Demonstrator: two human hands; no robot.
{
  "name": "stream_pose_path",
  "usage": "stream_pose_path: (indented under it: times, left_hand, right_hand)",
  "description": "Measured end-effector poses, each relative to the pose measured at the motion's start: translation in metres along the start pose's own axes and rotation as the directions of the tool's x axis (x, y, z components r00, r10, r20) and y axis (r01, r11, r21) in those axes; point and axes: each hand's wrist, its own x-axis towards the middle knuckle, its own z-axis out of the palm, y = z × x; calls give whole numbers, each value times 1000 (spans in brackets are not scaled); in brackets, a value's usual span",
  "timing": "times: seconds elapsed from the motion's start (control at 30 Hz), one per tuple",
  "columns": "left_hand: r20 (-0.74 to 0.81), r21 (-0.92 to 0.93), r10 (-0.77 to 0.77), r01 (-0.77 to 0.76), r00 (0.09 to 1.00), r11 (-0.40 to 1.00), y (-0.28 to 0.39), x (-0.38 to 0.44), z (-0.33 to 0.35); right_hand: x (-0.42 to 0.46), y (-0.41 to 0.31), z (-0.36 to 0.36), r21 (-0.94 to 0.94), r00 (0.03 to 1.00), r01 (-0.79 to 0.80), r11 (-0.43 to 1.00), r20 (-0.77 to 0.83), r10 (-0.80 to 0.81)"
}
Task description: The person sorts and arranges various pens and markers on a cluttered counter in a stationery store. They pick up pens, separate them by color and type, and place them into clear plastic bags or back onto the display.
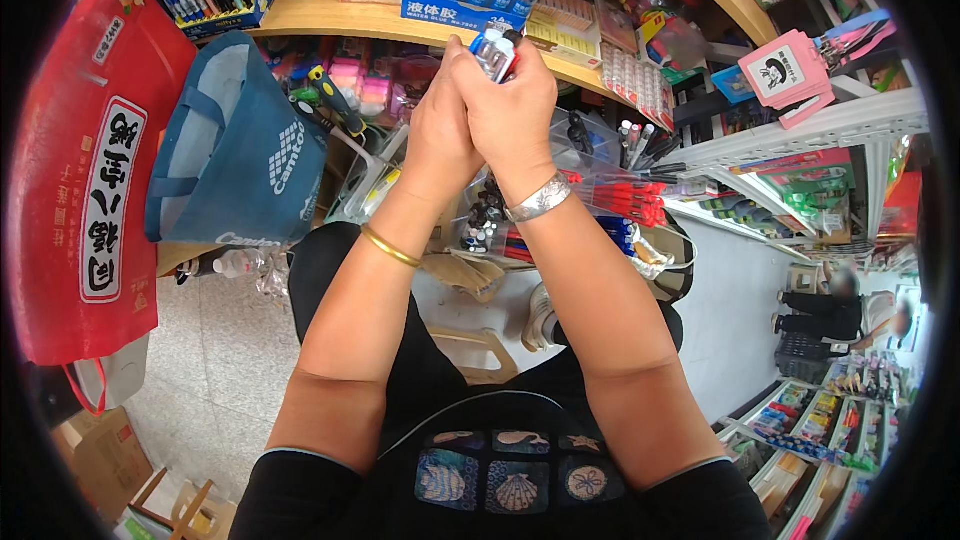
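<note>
Both hands meet before me at the edge of a wooden shelf. Between them is a small bundle of pens or similar slim items (pixel 495 54), with clear, blue, red and black ends showing. My left hand (pixel 442 116) is on the bundle's left side, and my right hand (pixel 514 101) wraps its right side, thumb towards the left hand. How far each palm reaches round it is hidden. Just beyond the hands stands a blue box of water glue bottles (pixel 465 11). Below them, clear plastic bins hold pens, among them red pens (pixel 626 199) and dark-capped pens (pixel 480 229).
A blue tote bag (pixel 240 157) and a large red bag (pixel 90 165) stand at left. A yellow-and-black-handled tool (pixel 334 101) lies under the wooden shelf (pixel 322 22). White metal shelving (pixel 825 131) runs along the right. Two people (pixel 840 311) are far off at right.
</note>
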Motion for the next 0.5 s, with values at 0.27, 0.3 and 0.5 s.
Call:
stream_pose_path:
  times: [0.27,0.3,0.5]
  left_hand:
    - [22,-41,121,-120,992,992,-1,0,1]
    - [40,-61,111,-108,993,992,3,1,-1]
    - [111,-130,-26,41,993,991,9,1,3]
  right_hand:
    - [11,-4,-22,-58,998,51,997,28,-50]
    - [15,-3,-25,-77,998,51,996,34,-48]
    - [44,-12,-56,384,996,-84,920,9,87]
